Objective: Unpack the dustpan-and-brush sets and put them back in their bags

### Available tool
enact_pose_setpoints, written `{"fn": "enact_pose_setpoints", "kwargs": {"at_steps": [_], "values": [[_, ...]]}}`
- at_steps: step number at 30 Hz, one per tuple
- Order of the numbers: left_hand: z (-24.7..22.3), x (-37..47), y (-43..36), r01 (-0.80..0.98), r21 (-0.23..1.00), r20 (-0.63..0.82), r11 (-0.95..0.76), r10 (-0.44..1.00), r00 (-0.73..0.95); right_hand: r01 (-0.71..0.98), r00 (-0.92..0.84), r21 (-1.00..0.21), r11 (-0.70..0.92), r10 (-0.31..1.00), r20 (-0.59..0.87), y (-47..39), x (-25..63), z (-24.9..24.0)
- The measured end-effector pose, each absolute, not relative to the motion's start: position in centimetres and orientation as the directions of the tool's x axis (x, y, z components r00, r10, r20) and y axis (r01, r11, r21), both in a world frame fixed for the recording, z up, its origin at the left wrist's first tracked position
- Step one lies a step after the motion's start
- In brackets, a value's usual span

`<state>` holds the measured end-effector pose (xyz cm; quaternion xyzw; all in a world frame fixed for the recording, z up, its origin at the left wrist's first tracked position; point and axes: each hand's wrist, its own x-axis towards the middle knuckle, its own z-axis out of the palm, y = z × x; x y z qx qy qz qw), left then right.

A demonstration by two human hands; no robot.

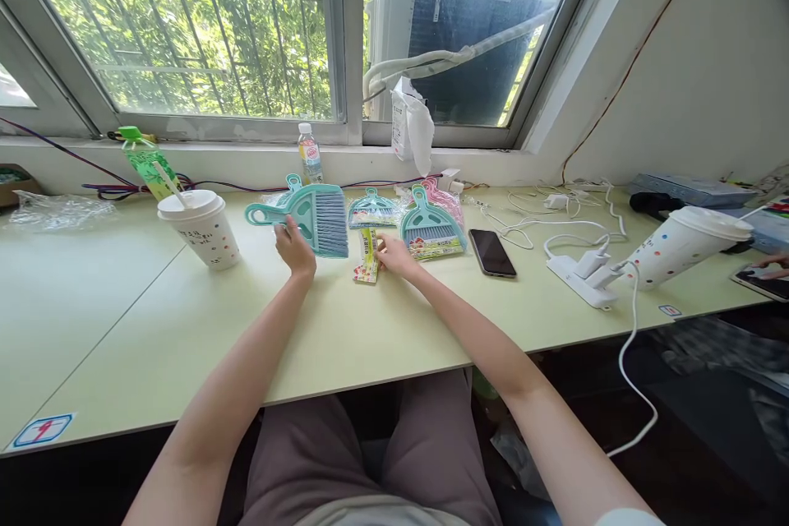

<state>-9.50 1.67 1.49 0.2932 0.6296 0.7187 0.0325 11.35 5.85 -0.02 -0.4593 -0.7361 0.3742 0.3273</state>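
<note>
A pale yellow-green worktop (148, 329), seamed at the left, runs beneath a window (228, 33); through the glass show leaves, bars and a large air-conditioner unit (474, 41). The left hand (294, 249) has its grip closed on a turquoise brush-and-dustpan set (331, 220), grey bristles facing right, over the middle of the worktop. The right hand (395, 256) has its grip closed at the right edge of a yellow-green label card (368, 251). Beyond lie wrapped sets, a turquoise one (431, 230) overlapping a pink one (445, 196). A paper cup (206, 234) stands left; a dark phone (491, 253) and a white power strip (579, 281) lie right.

The pink set is mostly hidden, and the print on the label card is too small to read. At the far right another person's hand (777, 265) is cut off by the edge. The space beneath the worktop is too dark to make out.
</note>
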Motion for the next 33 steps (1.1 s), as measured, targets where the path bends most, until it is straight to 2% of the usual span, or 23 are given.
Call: {"fn": "enact_pose_setpoints", "kwargs": {"at_steps": [4,7,9,11,14,19,28,33], "values": [[1.8,-8.8,1.2,0.405,0.878,0.474,-0.254,0.358,-0.804,0.56,-0.288,-0.657,0.505,0.862,0.418,4.6,11.3,0.8],[1.8,-7.3,0.4,0.51,0.825,0.564,-0.241,0.401,-0.722,0.565,-0.291,-0.466,0.681,0.693,0.659,3.3,11.2,2.1],[1.7,-6.0,-0.4,0.59,0.755,0.647,-0.287,0.475,-0.597,0.537,-0.315,-0.361,0.763,0.578,0.753,2.5,11.0,2.8],[1.7,-4.7,-1.4,0.65,0.629,0.753,-0.426,0.542,-0.374,0.515,-0.29,-0.319,0.795,0.512,0.808,1.8,10.9,3.2],[1.7,-3.6,-2.3,0.677,0.5,0.837,-0.54,0.502,-0.218,0.488,-0.219,-0.326,0.809,0.476,0.852,1.5,10.7,3.3],[1.3,-3.8,-2.0,0.693,0.396,0.892,-0.602,0.432,-0.135,0.46,-0.189,-0.38,0.803,0.507,0.841,1.5,11.0,3.0],[1.1,-3.9,-2.2,0.717,0.467,0.833,-0.518,0.529,-0.161,0.573,-0.263,-0.294,0.765,0.512,0.818,1.4,10.7,3.0],[1.2,-3.7,-2.3,0.689,0.464,0.829,-0.557,0.547,-0.116,0.618,-0.245,-0.262,0.741,0.498,0.832,1.6,10.9,3.0]]}}
